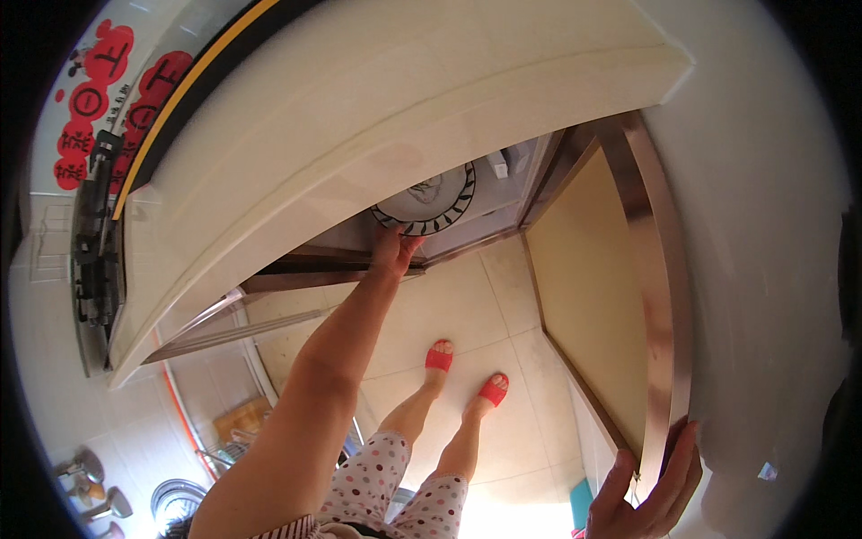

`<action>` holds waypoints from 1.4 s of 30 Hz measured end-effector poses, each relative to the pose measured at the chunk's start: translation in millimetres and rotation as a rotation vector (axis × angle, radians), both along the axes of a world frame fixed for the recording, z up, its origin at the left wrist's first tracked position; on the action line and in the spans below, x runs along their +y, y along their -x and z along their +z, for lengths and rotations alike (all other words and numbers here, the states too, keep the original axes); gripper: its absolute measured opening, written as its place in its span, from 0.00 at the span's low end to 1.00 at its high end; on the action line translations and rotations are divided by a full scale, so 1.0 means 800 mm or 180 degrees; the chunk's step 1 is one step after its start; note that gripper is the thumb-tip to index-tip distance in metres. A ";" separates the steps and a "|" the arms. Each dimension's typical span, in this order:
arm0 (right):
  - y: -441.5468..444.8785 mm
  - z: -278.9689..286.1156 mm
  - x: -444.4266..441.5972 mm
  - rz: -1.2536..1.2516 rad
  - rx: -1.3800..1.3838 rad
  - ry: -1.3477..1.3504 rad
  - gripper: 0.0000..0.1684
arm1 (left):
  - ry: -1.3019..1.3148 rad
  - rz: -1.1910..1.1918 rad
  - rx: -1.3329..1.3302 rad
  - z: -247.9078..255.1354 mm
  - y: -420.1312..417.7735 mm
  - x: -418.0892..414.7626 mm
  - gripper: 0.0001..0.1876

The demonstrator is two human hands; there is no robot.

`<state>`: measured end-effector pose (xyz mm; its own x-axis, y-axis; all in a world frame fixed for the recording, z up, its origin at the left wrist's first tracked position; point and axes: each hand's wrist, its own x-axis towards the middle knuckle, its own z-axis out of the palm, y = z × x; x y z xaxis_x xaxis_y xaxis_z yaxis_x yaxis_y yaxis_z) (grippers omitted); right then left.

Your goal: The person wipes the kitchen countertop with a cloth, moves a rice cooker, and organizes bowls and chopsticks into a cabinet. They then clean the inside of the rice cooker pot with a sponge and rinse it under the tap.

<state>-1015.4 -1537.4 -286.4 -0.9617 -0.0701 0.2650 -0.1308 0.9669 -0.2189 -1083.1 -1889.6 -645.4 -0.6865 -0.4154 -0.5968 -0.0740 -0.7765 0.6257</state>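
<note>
My left hand (395, 250) reaches under the countertop (377, 114) into an open cabinet and grips the near rim of a white plate (431, 202). The plate has a dark leaf-like pattern around its rim and a drawing in the middle. Its far part is hidden by the counter. On the right, my right hand (646, 488) holds the outer edge of the cabinet door (586, 269), thumb on one side and fingers on the other. This door stands swung open, with a beige panel in a shiny brownish frame.
A white object (498, 164) lies inside the cabinet beyond the plate. The gas stove (97, 269) sits on the counter at left. Metal utensils (94, 485) hang on the tiled wall at lower left. My feet in red slippers (439, 357) stand on the tiled floor (465, 296).
</note>
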 end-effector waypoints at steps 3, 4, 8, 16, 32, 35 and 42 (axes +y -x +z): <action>0.000 -0.003 0.004 0.0025 0.0011 -0.0051 0.28 | 0.0166 -0.0008 0.0086 -0.006 0.001 -0.003 0.16; -0.001 -0.004 0.005 0.0024 0.0006 -0.0106 0.28 | 0.0274 0.0008 0.0105 -0.006 0.002 0.000 0.15; -0.004 -0.007 0.010 -0.0001 0.0019 -0.0178 0.29 | 0.0270 0.0159 -0.0435 -0.012 0.008 -0.002 0.13; -0.001 -0.010 0.012 0.0026 0.0126 -0.0306 0.29 | 0.0744 -0.0009 -0.1017 -0.008 0.016 -0.006 0.12; -0.008 -0.023 0.008 0.0051 0.0202 -0.0257 0.31 | 0.1480 -0.0962 -0.2250 0.048 0.036 -0.015 0.18; -0.009 -0.024 0.009 0.0077 0.0162 -0.0200 0.32 | 0.1327 -0.0761 -0.1957 0.046 0.024 -0.018 0.16; -0.007 -0.019 0.009 0.0125 0.0051 -0.0287 0.33 | 0.1408 -0.0245 -0.1600 0.118 0.078 0.003 0.16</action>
<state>-1009.5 -1529.8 -301.6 -0.9534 -0.1321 0.2712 -0.1720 0.9766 -0.1289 -1145.2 -1887.5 -550.9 -0.4071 -0.6551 -0.6364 -0.4843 -0.4359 0.7586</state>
